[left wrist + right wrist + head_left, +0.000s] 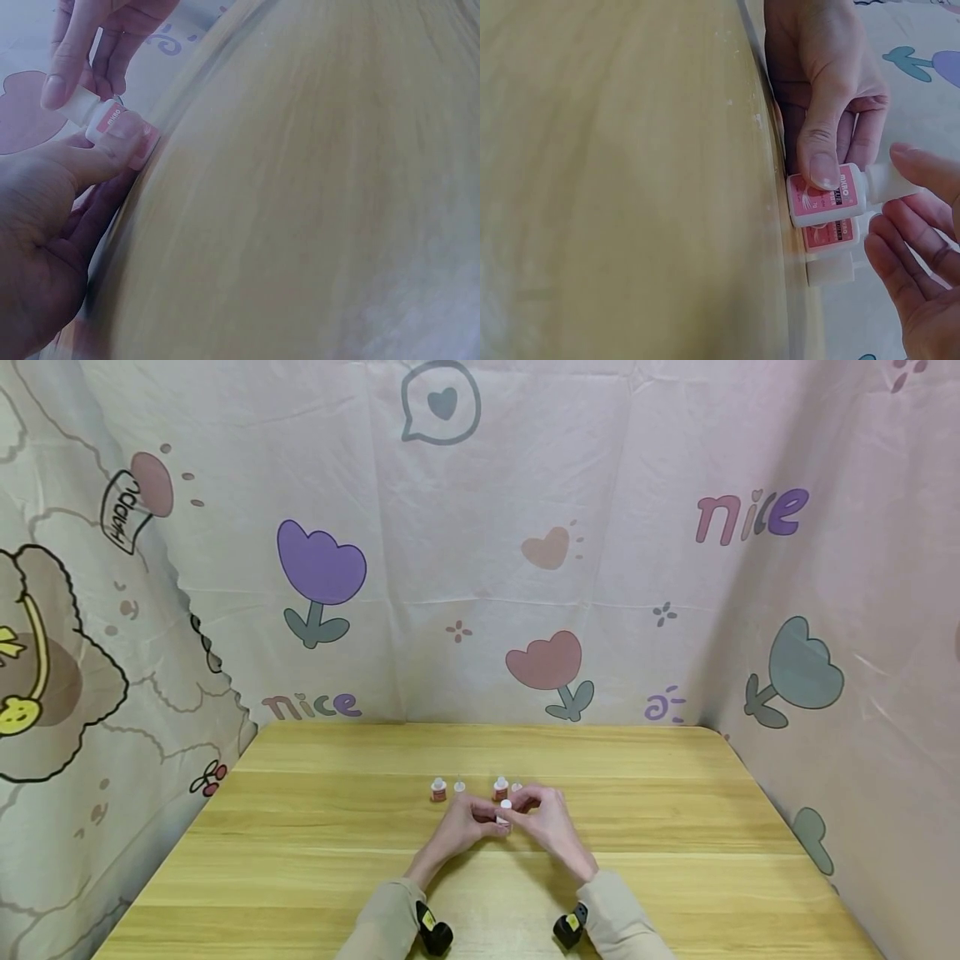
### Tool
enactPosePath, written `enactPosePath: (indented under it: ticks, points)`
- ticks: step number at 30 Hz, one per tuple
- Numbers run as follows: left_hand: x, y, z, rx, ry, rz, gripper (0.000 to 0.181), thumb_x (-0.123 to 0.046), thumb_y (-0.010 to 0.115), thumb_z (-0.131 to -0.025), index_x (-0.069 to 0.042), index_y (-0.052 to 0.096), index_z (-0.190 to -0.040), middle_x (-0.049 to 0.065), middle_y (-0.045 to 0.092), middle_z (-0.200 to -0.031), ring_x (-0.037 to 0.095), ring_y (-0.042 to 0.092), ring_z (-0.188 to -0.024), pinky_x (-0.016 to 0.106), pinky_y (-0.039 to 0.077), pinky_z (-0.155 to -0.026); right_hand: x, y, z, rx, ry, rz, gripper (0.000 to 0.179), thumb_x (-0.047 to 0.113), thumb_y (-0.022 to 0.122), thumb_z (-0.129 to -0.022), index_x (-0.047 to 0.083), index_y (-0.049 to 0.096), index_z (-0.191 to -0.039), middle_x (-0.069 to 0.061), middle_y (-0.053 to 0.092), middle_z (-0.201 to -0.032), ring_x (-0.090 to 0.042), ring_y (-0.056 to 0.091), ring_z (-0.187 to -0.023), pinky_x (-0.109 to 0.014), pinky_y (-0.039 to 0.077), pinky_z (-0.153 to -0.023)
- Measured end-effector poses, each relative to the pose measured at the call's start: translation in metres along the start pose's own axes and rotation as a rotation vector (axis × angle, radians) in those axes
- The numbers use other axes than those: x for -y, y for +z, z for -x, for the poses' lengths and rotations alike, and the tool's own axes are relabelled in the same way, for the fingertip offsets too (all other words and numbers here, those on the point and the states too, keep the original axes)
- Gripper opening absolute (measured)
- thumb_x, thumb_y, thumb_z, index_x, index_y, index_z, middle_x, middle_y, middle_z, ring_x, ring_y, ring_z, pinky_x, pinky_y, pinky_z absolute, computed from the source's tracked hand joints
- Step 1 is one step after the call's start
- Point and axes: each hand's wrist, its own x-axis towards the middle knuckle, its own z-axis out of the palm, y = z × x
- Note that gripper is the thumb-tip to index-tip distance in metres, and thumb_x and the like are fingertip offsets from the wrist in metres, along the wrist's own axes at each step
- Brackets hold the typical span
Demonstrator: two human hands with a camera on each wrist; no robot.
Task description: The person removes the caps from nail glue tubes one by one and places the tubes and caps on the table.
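In the head view my left hand (465, 823) grips a small white glue bottle (829, 196) with a pink label, its thumb pressed across the label. My right hand (549, 818) pinches the bottle's white cap (79, 106) between thumb and finger, the other fingers curving loosely beside it. The bottle is upright in the head view, close over the table. Just behind the hands stand a second glue bottle (500, 789) with a red label and a small white piece (517, 787) with a thin upright tip, partly covered by my right hand.
Left of these, another red-labelled glue bottle (438, 791) stands beside a white piece (460, 787) with a thin tip. The wooden table (315, 827) reaches back to a printed cloth (450, 568), which hangs along the back and sides.
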Motion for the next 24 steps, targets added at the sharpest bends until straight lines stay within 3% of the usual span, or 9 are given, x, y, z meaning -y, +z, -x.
enactPosePath:
  ticks: [5, 8, 14, 20, 24]
  points:
    - [-0.0003, 0.0000, -0.0003, 0.004, 0.010, 0.005, 0.014, -0.010, 0.082, -0.082, -0.006, 0.080, -0.096, 0.011, 0.080, -0.090, 0.000, 0.070, -0.075, 0.018, 0.055, -0.071, -0.0040, 0.0010, 0.0002, -0.005, -0.139, -0.013, 0.009, 0.005, 0.083, -0.078, 0.006, 0.075, -0.080, -0.006, 0.075, -0.077, 0.001, 0.064, -0.069, -0.025, 0.057, -0.066]
    - [-0.0004, 0.0001, -0.0004, 0.005, 0.010, 0.009, 0.013, -0.010, 0.082, -0.082, -0.006, 0.080, -0.094, 0.011, 0.080, -0.091, 0.000, 0.070, -0.076, 0.019, 0.056, -0.071, -0.0053, 0.0010, -0.0001, 0.022, -0.154, -0.037, 0.007, 0.002, 0.081, -0.079, 0.003, 0.076, -0.084, -0.010, 0.076, -0.082, -0.003, 0.067, -0.071, -0.028, 0.060, -0.070]
    - [0.0001, 0.0008, -0.0004, 0.007, -0.004, 0.017, 0.011, -0.010, 0.083, -0.082, -0.007, 0.080, -0.092, 0.011, 0.080, -0.090, 0.000, 0.070, -0.076, 0.018, 0.055, -0.072, -0.0033, 0.0001, 0.0003, 0.073, -0.057, -0.069, 0.009, 0.001, 0.079, -0.082, 0.004, 0.076, -0.089, -0.015, 0.077, -0.094, -0.010, 0.069, -0.080, -0.036, 0.061, -0.079]
    - [0.0019, 0.0009, 0.0001, -0.006, -0.004, 0.047, 0.019, -0.009, 0.083, -0.080, -0.004, 0.080, -0.098, 0.014, 0.079, -0.092, 0.011, 0.074, -0.080, 0.019, 0.057, -0.073, -0.0012, -0.0004, 0.0015, 0.042, -0.037, -0.027, 0.015, 0.009, 0.083, -0.079, 0.005, 0.073, -0.089, -0.009, 0.074, -0.083, -0.001, 0.062, -0.074, -0.030, 0.059, -0.072]
    - [0.0024, 0.0012, -0.0006, -0.008, 0.006, 0.030, 0.018, -0.008, 0.083, -0.080, -0.004, 0.080, -0.098, 0.014, 0.079, -0.092, 0.015, 0.075, -0.081, 0.019, 0.057, -0.073, -0.0001, -0.0001, 0.0011, 0.034, 0.022, -0.035, 0.018, 0.011, 0.086, -0.077, 0.005, 0.072, -0.087, -0.007, 0.073, -0.080, -0.002, 0.061, -0.072, -0.025, 0.057, -0.071]
